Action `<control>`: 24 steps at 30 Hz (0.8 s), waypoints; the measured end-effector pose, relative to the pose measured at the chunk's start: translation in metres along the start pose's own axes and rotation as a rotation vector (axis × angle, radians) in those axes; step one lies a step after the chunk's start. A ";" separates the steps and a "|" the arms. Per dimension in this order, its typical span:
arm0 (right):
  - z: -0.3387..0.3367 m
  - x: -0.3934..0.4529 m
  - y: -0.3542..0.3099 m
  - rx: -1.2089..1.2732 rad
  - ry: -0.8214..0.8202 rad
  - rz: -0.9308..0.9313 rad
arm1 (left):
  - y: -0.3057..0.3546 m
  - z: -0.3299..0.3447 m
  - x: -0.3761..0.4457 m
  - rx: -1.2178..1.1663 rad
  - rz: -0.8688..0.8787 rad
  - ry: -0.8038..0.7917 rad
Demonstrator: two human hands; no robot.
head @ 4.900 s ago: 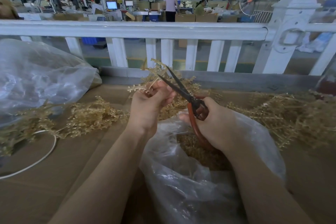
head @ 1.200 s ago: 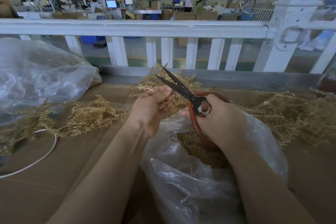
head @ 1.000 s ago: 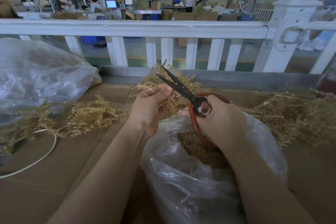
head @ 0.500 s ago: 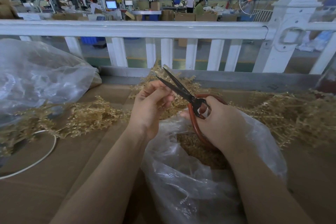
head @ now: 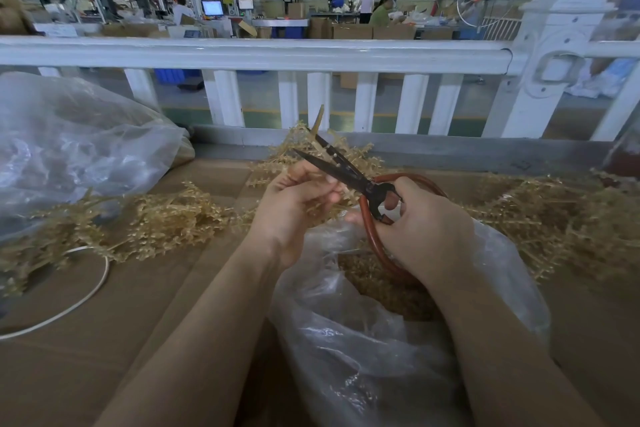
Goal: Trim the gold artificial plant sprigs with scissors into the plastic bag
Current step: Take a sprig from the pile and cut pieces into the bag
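Hands: left point(head: 294, 208) pinches spiky gold sprig point(head: 317, 130); right point(head: 422, 232) grips red-looped scissors point(head: 346, 172).

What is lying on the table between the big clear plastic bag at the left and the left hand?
In the head view, a loose pile of gold plastic sprigs covers the brown table between the big clear plastic bag and the left hand.

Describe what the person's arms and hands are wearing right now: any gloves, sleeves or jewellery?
Nothing is worn on what shows. The left hand and right hand are bare, with no gloves. No rings show, nor any watch or band at the wrists. Both forearms are bare down to the frame's lower edge, with no sleeve in view.
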State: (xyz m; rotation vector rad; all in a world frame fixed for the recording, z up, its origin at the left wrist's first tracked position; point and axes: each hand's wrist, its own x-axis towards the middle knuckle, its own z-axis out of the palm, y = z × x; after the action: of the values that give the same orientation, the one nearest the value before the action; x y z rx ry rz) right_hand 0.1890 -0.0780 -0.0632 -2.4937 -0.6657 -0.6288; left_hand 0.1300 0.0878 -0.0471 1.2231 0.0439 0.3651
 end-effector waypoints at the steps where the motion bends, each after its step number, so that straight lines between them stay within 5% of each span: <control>1: 0.000 0.000 0.000 0.007 0.010 -0.001 | 0.000 0.000 0.000 -0.010 -0.004 -0.002; 24: 0.012 0.002 0.014 0.143 -0.040 -0.023 | -0.005 -0.003 0.004 -0.072 0.025 -0.114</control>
State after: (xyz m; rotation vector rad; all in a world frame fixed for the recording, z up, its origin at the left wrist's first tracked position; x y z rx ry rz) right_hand 0.2013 -0.0815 -0.0758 -2.3745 -0.7293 -0.5222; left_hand 0.1348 0.0901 -0.0521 1.1717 -0.0820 0.3163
